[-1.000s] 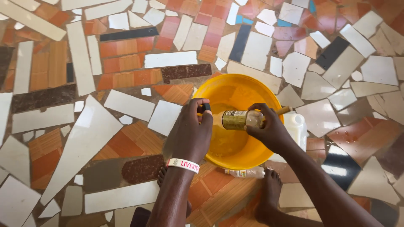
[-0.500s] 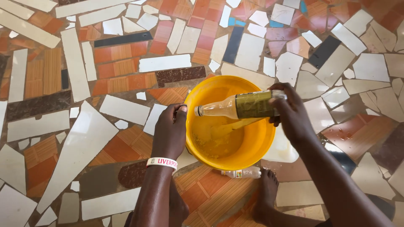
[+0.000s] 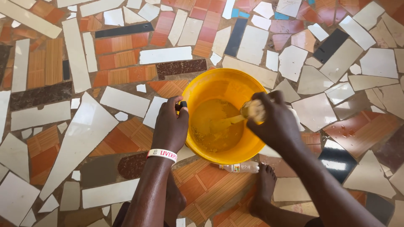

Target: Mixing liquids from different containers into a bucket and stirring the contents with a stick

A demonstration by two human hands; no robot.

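A yellow plastic bucket stands on the tiled floor between my feet, with yellowish liquid at its bottom. My left hand grips the bucket's left rim, a small black cap pinched between its fingers; a white wristband circles that wrist. My right hand holds a bottle tipped down over the bucket's right side, mouth pointing left, with a stream of yellow liquid running from it into the bucket.
The floor is a mosaic of broken white, orange, brown and black tile pieces. A small clear plastic bottle lies on its side just below the bucket, by my right foot. My left foot rests below my left arm.
My right hand has tipped the bottle from level to steeply downward over the bucket, and liquid now pours out. My left hand stays on the rim.
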